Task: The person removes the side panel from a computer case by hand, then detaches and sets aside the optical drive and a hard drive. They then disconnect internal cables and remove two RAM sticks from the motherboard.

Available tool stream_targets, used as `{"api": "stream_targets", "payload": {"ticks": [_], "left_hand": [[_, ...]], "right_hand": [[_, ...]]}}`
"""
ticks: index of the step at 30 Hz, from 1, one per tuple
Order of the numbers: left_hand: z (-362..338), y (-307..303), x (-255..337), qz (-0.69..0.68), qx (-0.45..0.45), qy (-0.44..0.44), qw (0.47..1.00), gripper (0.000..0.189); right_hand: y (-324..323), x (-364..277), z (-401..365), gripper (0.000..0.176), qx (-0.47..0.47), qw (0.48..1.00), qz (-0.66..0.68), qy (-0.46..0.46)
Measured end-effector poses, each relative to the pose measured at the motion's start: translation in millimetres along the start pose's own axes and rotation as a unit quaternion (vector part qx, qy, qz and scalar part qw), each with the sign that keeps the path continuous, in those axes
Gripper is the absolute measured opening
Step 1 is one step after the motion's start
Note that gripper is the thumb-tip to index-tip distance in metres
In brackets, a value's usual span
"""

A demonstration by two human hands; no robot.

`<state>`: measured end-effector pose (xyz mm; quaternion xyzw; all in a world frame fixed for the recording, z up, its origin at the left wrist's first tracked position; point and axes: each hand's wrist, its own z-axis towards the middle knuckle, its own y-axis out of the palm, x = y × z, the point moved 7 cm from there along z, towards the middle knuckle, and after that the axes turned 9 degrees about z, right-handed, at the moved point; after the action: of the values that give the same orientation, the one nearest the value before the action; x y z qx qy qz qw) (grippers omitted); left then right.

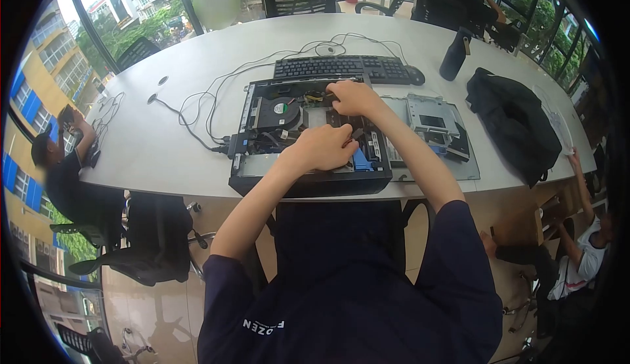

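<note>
An opened black desktop computer case lies flat at the table's front edge, its inside facing up. A round black fan sits in its left half, and a blue plastic part shows near the front right. My left hand is over the middle of the case, fingers curled together near the blue part; what they hold, if anything, is hidden. Farther back, my right hand reaches into the case's rear right area with bent fingers, and its fingertips are too small to make out.
Behind the case lie a black keyboard and a mouse. To the right are a metal drive bracket on a panel, a dark bottle and a black bag. Cables cross the table's left. People sit at both sides.
</note>
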<state>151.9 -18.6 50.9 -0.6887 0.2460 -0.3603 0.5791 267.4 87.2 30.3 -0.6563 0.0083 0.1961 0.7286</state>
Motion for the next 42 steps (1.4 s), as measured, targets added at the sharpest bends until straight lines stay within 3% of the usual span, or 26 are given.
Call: {"api": "stream_targets", "payload": {"ticks": [5, 12, 23, 42], "left_hand": [[0, 0, 0, -0.002, -0.007, -0.009, 1.000, 0.043], [-1, -1, 0, -0.008, 0.033, 0.002, 0.999, 0.043], [-5, -3, -2, -0.034, 0.018, 0.003, 0.999, 0.045], [-2, -2, -5, -0.039, 0.020, 0.007, 0.999, 0.049]], "right_hand": [[-2, -2, -3, 0.048, -0.006, 1.000, -0.003, -0.009], [-7, -5, -4, 0.042, 0.022, 1.000, 0.004, -0.020], [-7, -2, -5, 0.037, 0.038, 0.999, 0.023, 0.002], [-9, -5, -5, 0.031, 0.003, 1.000, -0.007, 0.023]]}}
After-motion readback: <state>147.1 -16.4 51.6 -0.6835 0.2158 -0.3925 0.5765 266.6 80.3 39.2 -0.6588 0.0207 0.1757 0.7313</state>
